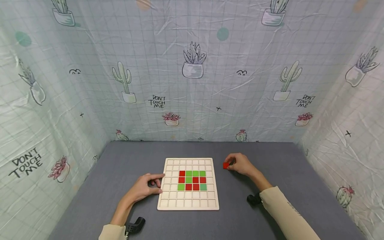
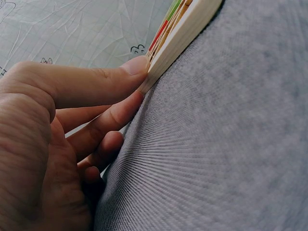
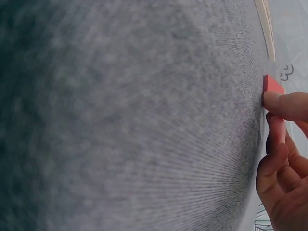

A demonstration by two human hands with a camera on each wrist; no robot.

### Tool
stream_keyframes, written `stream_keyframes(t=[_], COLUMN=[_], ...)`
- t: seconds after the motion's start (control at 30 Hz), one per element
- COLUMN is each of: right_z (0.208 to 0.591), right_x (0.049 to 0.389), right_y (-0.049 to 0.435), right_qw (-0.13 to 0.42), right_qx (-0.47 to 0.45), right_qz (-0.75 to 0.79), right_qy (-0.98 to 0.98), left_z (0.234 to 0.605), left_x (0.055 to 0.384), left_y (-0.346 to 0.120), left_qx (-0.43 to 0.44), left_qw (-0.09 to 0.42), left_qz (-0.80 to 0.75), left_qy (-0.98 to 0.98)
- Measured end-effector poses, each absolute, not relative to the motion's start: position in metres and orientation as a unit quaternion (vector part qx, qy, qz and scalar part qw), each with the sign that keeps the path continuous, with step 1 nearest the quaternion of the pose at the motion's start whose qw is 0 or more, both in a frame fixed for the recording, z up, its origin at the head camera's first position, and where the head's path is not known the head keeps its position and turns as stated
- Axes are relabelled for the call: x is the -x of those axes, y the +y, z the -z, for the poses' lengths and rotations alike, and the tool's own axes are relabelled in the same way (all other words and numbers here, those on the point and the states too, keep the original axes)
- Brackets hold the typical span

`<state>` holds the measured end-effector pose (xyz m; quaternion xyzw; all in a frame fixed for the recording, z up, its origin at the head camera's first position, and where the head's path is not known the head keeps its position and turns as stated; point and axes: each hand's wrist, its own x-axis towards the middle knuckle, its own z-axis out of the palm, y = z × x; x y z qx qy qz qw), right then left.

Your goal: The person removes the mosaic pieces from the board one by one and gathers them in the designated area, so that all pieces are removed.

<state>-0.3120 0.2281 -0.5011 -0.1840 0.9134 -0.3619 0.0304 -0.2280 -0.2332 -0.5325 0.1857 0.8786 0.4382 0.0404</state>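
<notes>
A pale wooden grid board [image 1: 187,201] lies flat on the table, with red and green square tiles [image 1: 192,180] filling a block of cells near its middle. One tile [image 1: 203,187] at that block's lower right looks more teal. My left hand [image 1: 145,186] touches the board's left edge with index finger and thumb spread apart; the left wrist view shows the thumb [image 2: 103,84] against the wooden side. To the right of the board, my right hand [image 1: 241,164] pinches a red square tile [image 1: 225,165] between thumb and fingers, at the table surface. The right wrist view shows this tile [image 3: 273,85] partly covered by the thumb.
The dark grey table [image 1: 135,153] is enclosed behind and on both sides by a pale curtain [image 1: 192,90] printed with cacti and pots. A black wrist device [image 1: 254,200] sits by the right sleeve, another [image 1: 135,225] by the left.
</notes>
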Motion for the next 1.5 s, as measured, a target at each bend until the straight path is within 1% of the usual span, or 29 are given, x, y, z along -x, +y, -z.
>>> stream_keyframes(t=[0.53, 1.27, 1.5], right_z=[0.5029, 0.5052, 0.5061], right_x=[0.3123, 0.3142, 0.3155], right_y=[0.2304, 0.2323, 0.2314], right_qw=[0.042, 0.068, 0.063], right_qx=[0.187, 0.182, 0.179], right_qz=[0.364, 0.391, 0.385], right_qy=[0.912, 0.899, 0.903], left_z=[0.5321, 0.5339, 0.5322], left_x=[0.2279, 0.229, 0.2281], left_y=[-0.2319, -0.2322, -0.2329], left_qx=[-0.189, -0.184, -0.182], left_qw=[0.03, 0.035, 0.038], left_qz=[-0.426, -0.433, -0.435], left_qy=[0.884, 0.882, 0.881])
